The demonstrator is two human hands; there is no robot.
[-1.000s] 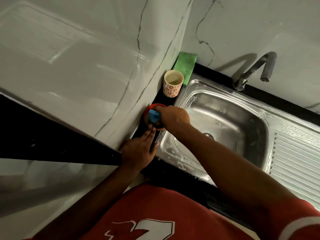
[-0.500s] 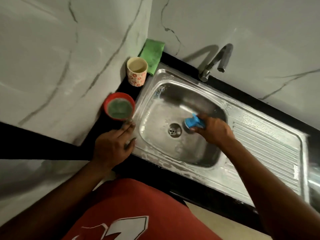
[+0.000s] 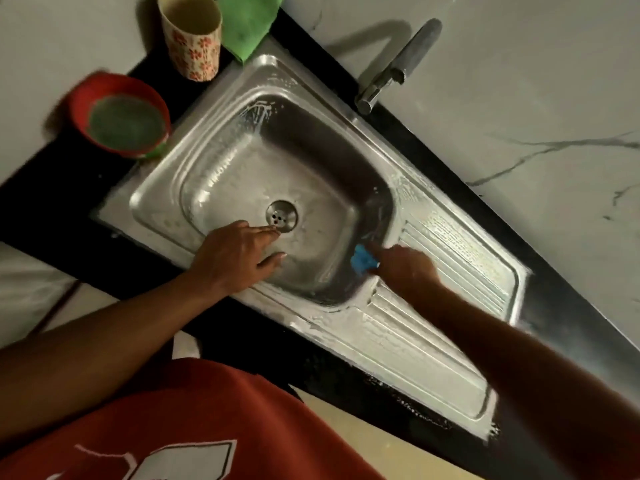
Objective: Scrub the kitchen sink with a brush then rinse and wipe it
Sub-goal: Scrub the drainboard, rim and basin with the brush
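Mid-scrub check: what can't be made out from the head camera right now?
1. Brush, head view: the right hand covers all but a blue end; bristles unseen.
2. Green cloth, head view: cut off by the top edge.
3. Red bowl, head view: motion-blurred; its dark contents unidentifiable.

Dim, soft-focus view; glare on sink (image 3: pixel 221 174), blurred right hand (image 3: pixel 405 268).

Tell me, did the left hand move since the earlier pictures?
Yes. The left hand left the counter beside the red bowl and now reaches over the sink, fingertips near the drain.
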